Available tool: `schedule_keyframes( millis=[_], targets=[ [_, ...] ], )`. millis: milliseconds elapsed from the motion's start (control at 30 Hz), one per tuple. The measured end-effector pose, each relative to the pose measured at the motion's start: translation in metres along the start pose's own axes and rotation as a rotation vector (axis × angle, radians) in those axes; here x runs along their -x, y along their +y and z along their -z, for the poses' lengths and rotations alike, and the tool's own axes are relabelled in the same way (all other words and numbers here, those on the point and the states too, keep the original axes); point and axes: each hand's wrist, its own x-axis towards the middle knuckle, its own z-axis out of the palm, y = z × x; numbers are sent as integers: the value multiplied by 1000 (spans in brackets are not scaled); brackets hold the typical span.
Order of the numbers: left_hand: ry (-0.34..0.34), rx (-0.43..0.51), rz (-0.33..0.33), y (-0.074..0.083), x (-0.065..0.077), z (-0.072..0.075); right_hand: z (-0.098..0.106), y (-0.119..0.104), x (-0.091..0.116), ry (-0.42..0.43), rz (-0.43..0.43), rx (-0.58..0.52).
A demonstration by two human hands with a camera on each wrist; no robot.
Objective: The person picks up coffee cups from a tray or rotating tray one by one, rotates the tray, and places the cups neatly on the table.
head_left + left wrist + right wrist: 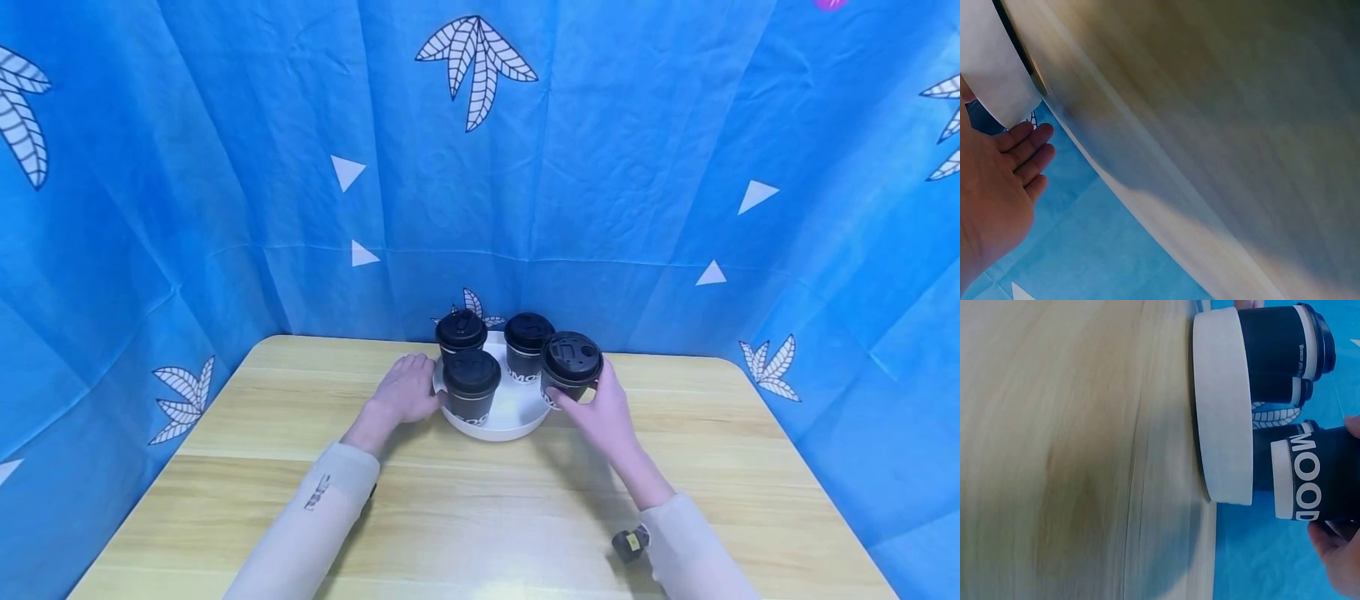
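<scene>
My right hand (600, 408) grips a black paper coffee cup (1335, 478) with a lid and white lettering, thumb on the near side and fingers round the back. The right wrist view shows the cup's white base above the rim of a round white tray (501, 432). My left hand (405, 390) rests at the tray's left side. In the left wrist view its fingers (1032, 153) are loosely extended beside the tray's white wall. Inside the tray stand more lidded cups: one at front left (471, 387), one behind it (461, 331), and one at back right (527, 342).
The tray stands on a light wooden table (480, 517) near its far edge. A blue curtain (637, 167) with white leaves and triangles hangs behind and at both sides. A small black device (628, 545) sits by the right sleeve cuff.
</scene>
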Motion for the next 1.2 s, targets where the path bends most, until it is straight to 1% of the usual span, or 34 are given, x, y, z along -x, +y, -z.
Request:
schedule_keyframes(
  millis=[300, 600, 800, 1000, 1200],
  targets=[
    [1, 5, 4, 1, 2, 2, 12, 7, -5, 47, -41, 50],
    [-6, -6, 8, 0, 1, -1, 28, 19, -10, 73, -50, 52],
    [-2, -11, 8, -1, 0, -1, 36, 29, -11, 98, -85, 65],
    [0, -19, 10, -2, -2, -4, 41, 38, -11, 94, -125, 79],
    [2, -15, 12, -3, -3, -7, 46, 44, -14, 101, -122, 88]
  ],
)
